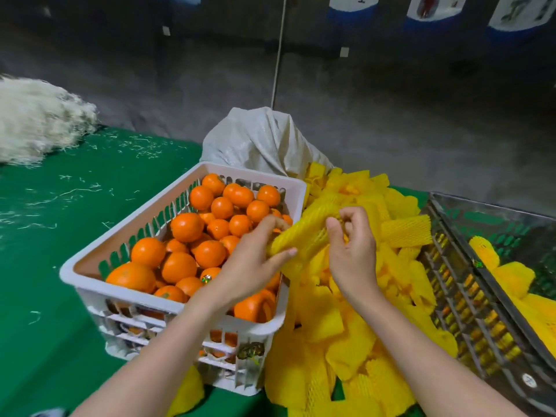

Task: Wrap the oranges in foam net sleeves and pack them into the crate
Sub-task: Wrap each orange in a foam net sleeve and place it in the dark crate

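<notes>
Green surface [75,236] fills the left and lower frame, littered with pale stray fibres. A shaggy heap of pale fibre [36,118] sits at upper left.

White slotted crate [255,175] at centre-left, set at an angle and heaped with bare oranges [186,227]. A few of them carry a small shiny sticker.

Dark slotted crate [469,296] at the right edge. I see some yellow netted pieces [484,251] lying inside it, but I cannot tell what they hold.

Between the two crates lies a loose pile of yellow foam net sleeves [346,341], flat and crumpled, spilling toward the bottom of the frame. Behind the pile and the white crate stands a grey-white woven sack [258,139], bunched at its top. A thin cord [278,49] runs up from it to the top of the frame.

Both hands are at centre frame, above the near right corner of the white crate, and both grasp one foam sleeve [307,230], which slants from lower left to upper right. Left hand [252,260] pinches the lower end between thumb and fingers. Right hand [352,248] has its fingers curled into the upper end. The sleeve looks rounded along its length, but I cannot tell whether an orange is inside it.
</notes>
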Motion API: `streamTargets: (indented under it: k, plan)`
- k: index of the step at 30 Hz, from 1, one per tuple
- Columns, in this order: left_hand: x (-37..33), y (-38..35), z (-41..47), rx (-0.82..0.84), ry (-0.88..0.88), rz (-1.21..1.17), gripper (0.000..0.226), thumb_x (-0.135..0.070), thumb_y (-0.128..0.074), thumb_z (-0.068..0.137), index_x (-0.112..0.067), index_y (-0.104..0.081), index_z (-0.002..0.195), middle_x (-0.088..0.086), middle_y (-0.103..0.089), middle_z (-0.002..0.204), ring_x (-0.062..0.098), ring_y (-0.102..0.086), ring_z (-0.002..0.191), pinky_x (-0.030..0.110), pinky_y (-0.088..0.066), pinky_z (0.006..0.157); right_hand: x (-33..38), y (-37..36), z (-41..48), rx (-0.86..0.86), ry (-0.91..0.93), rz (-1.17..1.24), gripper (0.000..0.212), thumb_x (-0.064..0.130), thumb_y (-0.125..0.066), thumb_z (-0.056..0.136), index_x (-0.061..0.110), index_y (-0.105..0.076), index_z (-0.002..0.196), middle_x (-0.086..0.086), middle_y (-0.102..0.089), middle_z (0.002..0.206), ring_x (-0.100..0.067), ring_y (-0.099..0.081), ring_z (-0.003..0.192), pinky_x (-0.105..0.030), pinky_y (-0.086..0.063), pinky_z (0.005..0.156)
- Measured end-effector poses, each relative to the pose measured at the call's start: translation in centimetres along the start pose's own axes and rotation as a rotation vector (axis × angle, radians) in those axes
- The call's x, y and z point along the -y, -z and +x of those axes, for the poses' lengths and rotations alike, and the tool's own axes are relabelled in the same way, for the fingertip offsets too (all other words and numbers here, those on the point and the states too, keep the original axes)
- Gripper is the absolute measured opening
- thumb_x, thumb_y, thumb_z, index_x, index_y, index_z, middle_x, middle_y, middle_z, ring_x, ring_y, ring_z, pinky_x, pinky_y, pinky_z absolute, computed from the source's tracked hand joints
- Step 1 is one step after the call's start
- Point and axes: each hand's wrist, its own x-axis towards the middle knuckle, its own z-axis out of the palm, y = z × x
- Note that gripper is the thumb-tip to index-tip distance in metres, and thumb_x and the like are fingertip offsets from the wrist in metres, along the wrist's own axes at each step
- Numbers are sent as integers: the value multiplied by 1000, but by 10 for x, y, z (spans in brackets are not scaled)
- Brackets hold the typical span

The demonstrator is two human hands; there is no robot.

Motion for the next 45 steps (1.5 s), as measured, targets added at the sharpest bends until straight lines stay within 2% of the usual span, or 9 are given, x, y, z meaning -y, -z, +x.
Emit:
streamTargets:
  k: [4, 7, 13, 19, 27, 32, 36, 39, 45]
  plan:
    - [11, 54, 7, 147, 174, -130, 42, 2, -68, 83, -18, -52, 116, 9, -65, 110, 16, -65, 94, 38, -55, 81, -4, -42, 2, -66, -216, 85, 9, 10, -48, 95, 14, -41, 91, 7, -38, 70, 3, -41, 57, -13, -32, 51]
    - [11, 56, 5, 504, 397, 353, 35, -3, -58, 91, -6, -51, 125, 32, -46, 137, 26, -55, 117, 11, -49, 78, -11, -70, -7, -46, -436, 218, 10, 13, -45, 97, 17, -42, 88, 2, -41, 73, -7, -38, 59, -14, -30, 49]
    - [53, 11, 0, 828, 396, 680, 64, -40, -69, 84, -13, -42, 136, 9, -54, 132, 27, -54, 116, 37, -47, 94, -19, -89, -23, 77, -452, 251, 8, 17, -45, 97, 10, -47, 93, -1, -42, 75, -9, -36, 59, -14, -33, 50]
    - [60, 2, 3, 752, 354, 739, 67, -39, -73, 79, -12, -40, 132, 10, -53, 127, 29, -54, 108, 36, -48, 80, -21, -88, -23, 145, -493, 279, 11, 18, -45, 98, 7, -49, 98, -16, -49, 85, -16, -44, 66, -25, -39, 57]
    - [41, 35, -1, 104, 590, -789, 44, -9, -71, 78, -33, -55, 111, 9, -51, 130, 30, -61, 107, 43, -57, 82, -8, -21, -2, 212, -907, 1149, 26, 14, -43, 96, 9, -65, 84, -4, -67, 66, -14, -65, 58, -22, -51, 54]
    - [10, 18, -7, 84, 620, -1191, 69, -12, -84, 53, -15, -55, 116, 11, -70, 102, 26, -69, 78, 35, -57, 62, 17, 13, -16, 320, -935, 1184, 61, 27, -95, 13, -5, -53, 43, -10, -62, 51, -19, -61, 43, -19, -47, 39]
    - [-19, -7, -5, 23, 656, -1219, 53, -36, -61, 76, -18, -53, 125, 17, -60, 118, 31, -66, 86, 32, -57, 63, 12, 26, -17, 247, -955, 1056, 26, 6, -50, 87, 6, -64, 66, -4, -64, 52, -13, -61, 43, -16, -46, 38]
    - [-33, -22, -2, -53, 727, -1435, 46, -27, -53, 90, -11, -48, 132, 26, -54, 131, 43, -54, 118, 56, -43, 97, 5, 34, -29, 319, -855, 995, 20, 7, -38, 88, 8, -56, 82, -5, -61, 63, -13, -60, 55, -17, -48, 50]
    - [-46, -46, 0, -133, 774, -1352, 31, -12, -61, 81, -3, -55, 109, 27, -63, 109, 40, -65, 94, 52, -51, 81, -2, 54, -37, 380, -778, 947, 23, 7, -37, 85, 11, -58, 76, -8, -54, 69, -14, -55, 62, -23, -46, 57]
